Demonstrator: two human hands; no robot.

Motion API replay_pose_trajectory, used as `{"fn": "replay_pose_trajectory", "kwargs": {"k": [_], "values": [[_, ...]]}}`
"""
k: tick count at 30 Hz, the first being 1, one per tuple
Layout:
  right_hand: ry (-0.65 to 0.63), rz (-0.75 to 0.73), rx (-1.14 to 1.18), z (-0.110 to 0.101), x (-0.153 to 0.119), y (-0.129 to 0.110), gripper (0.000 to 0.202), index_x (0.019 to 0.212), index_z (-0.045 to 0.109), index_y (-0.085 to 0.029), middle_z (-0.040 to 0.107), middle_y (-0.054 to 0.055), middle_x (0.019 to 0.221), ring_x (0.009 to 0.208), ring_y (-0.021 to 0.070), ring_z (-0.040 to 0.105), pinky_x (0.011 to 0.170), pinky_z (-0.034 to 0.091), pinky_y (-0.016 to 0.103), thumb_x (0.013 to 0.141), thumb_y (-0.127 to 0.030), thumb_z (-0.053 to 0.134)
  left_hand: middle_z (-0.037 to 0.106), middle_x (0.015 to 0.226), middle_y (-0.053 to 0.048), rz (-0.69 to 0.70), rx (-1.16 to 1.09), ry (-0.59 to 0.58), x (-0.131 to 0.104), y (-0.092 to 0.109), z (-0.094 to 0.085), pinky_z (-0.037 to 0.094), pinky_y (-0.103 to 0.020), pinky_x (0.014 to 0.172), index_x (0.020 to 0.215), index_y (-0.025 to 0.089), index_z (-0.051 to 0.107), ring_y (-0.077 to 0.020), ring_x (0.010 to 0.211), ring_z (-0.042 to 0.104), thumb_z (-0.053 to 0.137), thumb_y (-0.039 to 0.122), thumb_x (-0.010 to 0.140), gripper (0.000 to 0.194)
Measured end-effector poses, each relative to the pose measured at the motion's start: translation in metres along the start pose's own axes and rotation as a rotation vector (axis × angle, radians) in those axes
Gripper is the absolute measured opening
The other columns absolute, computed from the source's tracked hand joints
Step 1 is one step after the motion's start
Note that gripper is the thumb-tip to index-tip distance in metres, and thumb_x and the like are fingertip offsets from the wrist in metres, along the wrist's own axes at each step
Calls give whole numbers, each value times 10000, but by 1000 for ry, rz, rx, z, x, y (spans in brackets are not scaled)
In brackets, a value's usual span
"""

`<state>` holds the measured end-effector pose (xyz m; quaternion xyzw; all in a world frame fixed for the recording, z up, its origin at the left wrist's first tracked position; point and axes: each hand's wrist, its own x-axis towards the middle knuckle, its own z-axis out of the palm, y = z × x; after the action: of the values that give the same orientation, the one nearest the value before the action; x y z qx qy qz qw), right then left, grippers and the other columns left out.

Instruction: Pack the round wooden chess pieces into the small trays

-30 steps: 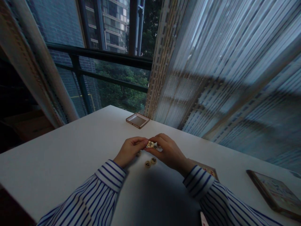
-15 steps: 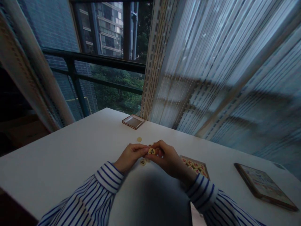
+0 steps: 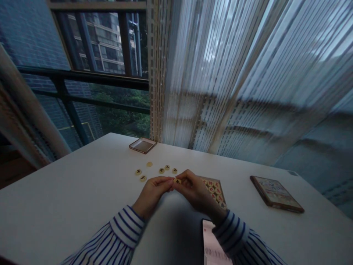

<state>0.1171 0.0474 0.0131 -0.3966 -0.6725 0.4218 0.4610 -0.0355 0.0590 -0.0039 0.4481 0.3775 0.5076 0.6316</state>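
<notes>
Between the fingertips of both hands is a round Chinese chess piece (image 3: 177,181) with a dark character on its pale face. My right hand (image 3: 196,192) pinches it from the right between thumb and fingers. The thumb and fingers of my left hand (image 3: 153,192) close on its left edge. Just beyond the hands, several loose chess pieces (image 3: 161,170) with dark characters lie on the white table. One piece (image 3: 149,164) shows a plain face. My right hand partly hides an open box (image 3: 222,189) holding rows of chess pieces with red characters.
At the back of the white table (image 3: 91,184) sits an empty shallow box or lid (image 3: 142,151). A flat box with a picture (image 3: 277,193) lies to the right. By my right wrist is a phone (image 3: 215,241) showing a timer. Curtains (image 3: 198,92) hang beyond the table.
My view has turned to the right, so things sit further left. More loose pieces and the phone screen show now. The held piece is still between both hands, its face tilted differently.
</notes>
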Motion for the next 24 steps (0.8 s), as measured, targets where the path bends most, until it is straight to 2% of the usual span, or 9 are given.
{"fn": "replay_pose_trajectory", "kwargs": {"k": [6,11,16,20,24], "values": [[113,-16,37,-21,1,-4,290,792,539,-201,608,-17,657,650,140,592,614,478,271,716,-464,634,685,720,-58,42,57,-54,14,5,29,441,-277,709,774,129,726,-144,684,577,728,347,617,268],[205,-18,-123,-47,-1,-2,265,794,573,-181,642,9,704,638,135,588,572,462,253,745,-439,608,705,749,-66,106,145,-87,29,0,49,456,-285,704,839,137,728,-164,712,598,707,349,649,285],[174,9,-303,-66,-4,8,198,835,606,-185,660,14,731,665,136,602,588,448,243,805,-371,548,715,963,-60,140,165,-144,33,-14,56,456,-312,844,914,186,712,-195,909,621,698,294,661,276],[86,19,-482,-73,-6,8,155,835,621,-199,675,10,728,678,137,610,599,429,234,823,-321,526,728,871,-51,175,223,-91,32,-23,56,484,-328,824,830,175,709,-205,852,646,718,285,615,242],[2,20,-612,-78,-8,2,166,881,631,-215,674,4,721,654,133,602,586,409,229,845,-297,491,729,828,-40,139,228,-51,28,-24,55,501,-323,802,789,174,694,-200,815,656,729,282,589,230]]}}
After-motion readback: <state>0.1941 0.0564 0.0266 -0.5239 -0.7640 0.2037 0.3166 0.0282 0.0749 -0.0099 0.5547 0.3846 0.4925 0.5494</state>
